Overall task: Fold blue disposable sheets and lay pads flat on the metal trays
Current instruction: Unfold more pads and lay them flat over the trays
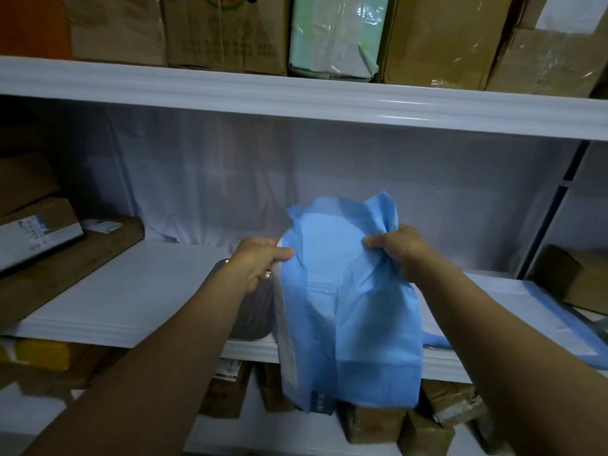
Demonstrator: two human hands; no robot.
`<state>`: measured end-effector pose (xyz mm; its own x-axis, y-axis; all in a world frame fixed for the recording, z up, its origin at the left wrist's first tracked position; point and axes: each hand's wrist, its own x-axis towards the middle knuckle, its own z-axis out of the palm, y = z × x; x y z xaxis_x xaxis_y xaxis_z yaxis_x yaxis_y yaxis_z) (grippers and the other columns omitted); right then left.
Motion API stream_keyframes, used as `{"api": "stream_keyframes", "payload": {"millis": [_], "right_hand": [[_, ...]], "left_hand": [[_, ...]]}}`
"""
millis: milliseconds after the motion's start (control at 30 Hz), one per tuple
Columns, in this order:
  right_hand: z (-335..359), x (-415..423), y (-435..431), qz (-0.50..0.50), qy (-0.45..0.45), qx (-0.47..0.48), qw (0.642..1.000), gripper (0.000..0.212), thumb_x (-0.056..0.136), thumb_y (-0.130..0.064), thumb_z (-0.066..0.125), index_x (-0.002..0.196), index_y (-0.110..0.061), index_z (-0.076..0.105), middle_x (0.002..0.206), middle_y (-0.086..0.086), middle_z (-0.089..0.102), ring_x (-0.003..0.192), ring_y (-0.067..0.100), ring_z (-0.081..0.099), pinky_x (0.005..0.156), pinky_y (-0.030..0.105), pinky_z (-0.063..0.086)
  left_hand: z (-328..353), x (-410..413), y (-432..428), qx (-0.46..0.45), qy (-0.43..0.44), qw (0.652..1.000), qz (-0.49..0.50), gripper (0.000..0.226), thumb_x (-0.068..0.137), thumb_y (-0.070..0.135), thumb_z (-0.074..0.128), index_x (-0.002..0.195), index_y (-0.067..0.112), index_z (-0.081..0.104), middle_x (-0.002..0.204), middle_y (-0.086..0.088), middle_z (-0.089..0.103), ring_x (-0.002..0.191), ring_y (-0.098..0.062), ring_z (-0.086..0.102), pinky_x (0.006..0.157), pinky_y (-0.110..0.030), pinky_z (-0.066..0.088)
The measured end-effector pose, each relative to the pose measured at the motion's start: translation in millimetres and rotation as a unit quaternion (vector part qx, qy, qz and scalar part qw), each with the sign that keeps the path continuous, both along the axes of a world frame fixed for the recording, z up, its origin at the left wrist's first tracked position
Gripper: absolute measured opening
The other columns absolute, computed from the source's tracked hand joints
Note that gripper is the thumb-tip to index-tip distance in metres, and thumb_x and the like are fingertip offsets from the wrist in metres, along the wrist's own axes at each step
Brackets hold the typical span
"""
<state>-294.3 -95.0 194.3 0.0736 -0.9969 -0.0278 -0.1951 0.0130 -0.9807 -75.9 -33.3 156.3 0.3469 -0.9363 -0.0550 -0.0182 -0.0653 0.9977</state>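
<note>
**Sheet (355, 307) held up in front of the shelf (131, 291), one hand on each top corner**

On my feed the blue sheet sits at centre frame, a little right of the middle. It hangs from the two hands, and its lower end drops past the shelf's front lip. My left hand (260, 261) grasps the upper left edge with fingers curled over the fabric and the thumb pointing right. My right hand (401, 255) has the upper right corner bunched in a clenched grip, with the thumb pressed into the folds. The top of the sheet stands up crumpled between and above the hands. Lower down it hangs smoother, with a few creases. A white band (284, 324) runs down its left edge; I cannot tell whether that is backing or a separate layer.

A metal tray (253, 311) rests on the shelf just left of the sheet, partly hidden under my left wrist and forearm. At the right of the frame a white pad (533, 307) with a blue border lies flat on the same shelf, partly behind my right forearm.

The upper shelf (296, 93) crosses the top of the frame and carries cardboard boxes (223, 28) and a pale wrapped pack (335, 34). More cartons (33, 225) are stacked at the left, and others (371, 422) stand under the shelf at the bottom.
</note>
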Motion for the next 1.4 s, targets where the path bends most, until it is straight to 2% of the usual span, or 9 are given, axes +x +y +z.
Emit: {"api": "stream_keyframes", "payload": {"millis": [100, 267, 367, 433, 500, 700, 900, 1100, 1400], "right_hand": [[-5, 0, 0, -0.008, 0.021, -0.006, 1.000, 0.033, 0.076, -0.006, 0.074, 0.106, -0.003, 0.061, 0.091, 0.013, 0.066, 0.086, 0.033, 0.063, 0.079, 0.041, 0.053], [0, 3, 4, -0.027, -0.005, -0.038, 0.999, 0.033, 0.077, -0.005, 0.074, 0.107, -0.002, 0.061, 0.098, 0.014, 0.064, 0.085, 0.031, 0.061, 0.079, 0.039, 0.052], [3, 4, 6, -0.041, -0.029, -0.056, 0.997, 0.030, 0.076, -0.011, 0.076, 0.101, -0.005, 0.061, 0.096, 0.013, 0.065, 0.083, 0.030, 0.062, 0.076, 0.037, 0.052], [3, 7, 7, -0.047, -0.030, -0.065, 0.996, 0.028, 0.075, -0.013, 0.077, 0.097, -0.007, 0.060, 0.093, 0.010, 0.064, 0.082, 0.028, 0.062, 0.076, 0.037, 0.052], [2, 8, 7, -0.046, -0.029, -0.066, 0.996, 0.029, 0.074, -0.013, 0.078, 0.097, -0.009, 0.060, 0.090, 0.007, 0.063, 0.082, 0.027, 0.061, 0.075, 0.035, 0.052], [-6, 1, -6, -0.076, -0.030, -0.023, 0.996, 0.025, 0.080, -0.013, 0.069, 0.102, -0.008, 0.057, 0.095, 0.010, 0.060, 0.087, 0.028, 0.058, 0.080, 0.038, 0.051], [-24, -20, -26, -0.143, 0.078, -0.029, 0.986, 0.029, 0.080, -0.004, 0.057, 0.108, 0.003, 0.060, 0.088, 0.015, 0.057, 0.082, 0.029, 0.055, 0.074, 0.038, 0.047], [-36, -33, -30, -0.195, 0.258, -0.101, 0.941, 0.030, 0.081, -0.031, 0.065, 0.105, -0.013, 0.066, 0.098, 0.012, 0.067, 0.091, 0.034, 0.063, 0.074, 0.033, 0.047], [-33, -23, -80, -0.261, 0.165, -0.133, 0.942, 0.023, 0.087, -0.023, 0.053, 0.096, -0.006, 0.066, 0.090, 0.014, 0.064, 0.084, 0.033, 0.059, 0.071, 0.032, 0.043]], "left_hand": [[-5, 2, 0, -0.014, -0.046, 0.998, 0.043, 0.016, 0.076, 0.008, 0.073, 0.066, 0.013, 0.061, 0.076, -0.010, 0.067, 0.072, -0.021, 0.062, 0.078, -0.034, 0.053], [-7, 1, -6, -0.056, -0.070, 0.994, 0.060, 0.017, 0.084, 0.008, 0.057, 0.071, 0.017, 0.052, 0.082, -0.015, 0.059, 0.074, -0.025, 0.054, 0.066, -0.036, 0.043], [-7, 4, -17, -0.060, 0.001, 0.994, 0.087, 0.008, 0.082, 0.013, 0.054, 0.082, 0.020, 0.050, 0.099, -0.015, 0.059, 0.085, -0.027, 0.058, 0.077, -0.039, 0.049], [-3, 1, -19, -0.053, 0.069, 0.994, 0.063, 0.046, 0.070, 0.043, 0.069, 0.102, 0.014, 0.053, 0.109, -0.009, 0.059, 0.097, -0.022, 0.058, 0.089, -0.038, 0.046], [4, -7, -11, -0.032, 0.004, 0.999, 0.020, 0.096, 0.052, 0.062, 0.081, 0.123, 0.010, 0.043, 0.122, -0.003, 0.056, 0.107, -0.022, 0.058, 0.097, -0.041, 0.047], [-3, 1, -16, -0.003, -0.244, 0.962, 0.125, 0.026, 0.087, 0.012, 0.050, 0.109, 0.000, 0.054, 0.116, -0.020, 0.059, 0.104, -0.031, 0.058, 0.083, -0.035, 0.048], [-16, 23, -19, 0.039, -0.297, 0.940, 0.164, 0.019, 0.090, 0.007, 0.045, 0.099, 0.000, 0.061, 0.111, -0.021, 0.062, 0.095, -0.032, 0.058, 0.075, -0.033, 0.043], [-35, 35, -30, 0.105, -0.317, 0.922, 0.195, 0.028, 0.089, 0.017, 0.054, 0.110, -0.002, 0.060, 0.122, -0.021, 0.059, 0.112, -0.037, 0.055, 0.092, -0.037, 0.046], [-12, 29, -92, 0.116, -0.276, 0.927, 0.225, 0.028, 0.093, 0.011, 0.042, 0.112, -0.004, 0.057, 0.114, -0.021, 0.063, 0.108, -0.035, 0.061, 0.092, -0.043, 0.051]]}}
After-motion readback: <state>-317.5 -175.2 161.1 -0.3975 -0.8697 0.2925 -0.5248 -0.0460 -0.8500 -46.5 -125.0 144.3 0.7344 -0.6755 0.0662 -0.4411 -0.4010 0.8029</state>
